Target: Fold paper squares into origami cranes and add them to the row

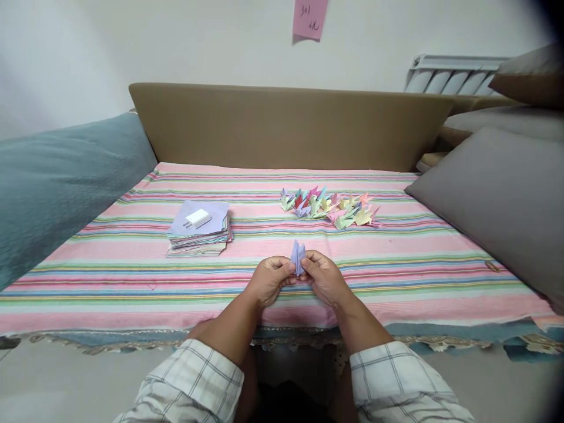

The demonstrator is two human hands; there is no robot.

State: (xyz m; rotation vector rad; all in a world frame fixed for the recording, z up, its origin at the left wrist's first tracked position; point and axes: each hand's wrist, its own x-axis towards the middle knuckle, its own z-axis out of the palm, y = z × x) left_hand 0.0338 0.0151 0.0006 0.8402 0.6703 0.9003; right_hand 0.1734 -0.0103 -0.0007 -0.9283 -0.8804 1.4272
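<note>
My left hand [269,278] and my right hand [325,275] meet over the near part of a striped cloth [396,258]. Both pinch a small folded piece of lilac paper [298,254], which sticks up between the fingertips. To the left, further back, lies a stack of coloured paper squares [199,235] with a small white block [198,218] resting on top. Behind my hands, to the right, a pile of several folded paper cranes [330,207] in mixed colours lies on the cloth.
The striped cloth covers a bed with a tan headboard [286,126] at the back. A teal blanket [61,176] bulges on the left, grey cushions [497,200] on the right. A pink note [309,17] hangs on the wall; a radiator [453,73] stands at back right.
</note>
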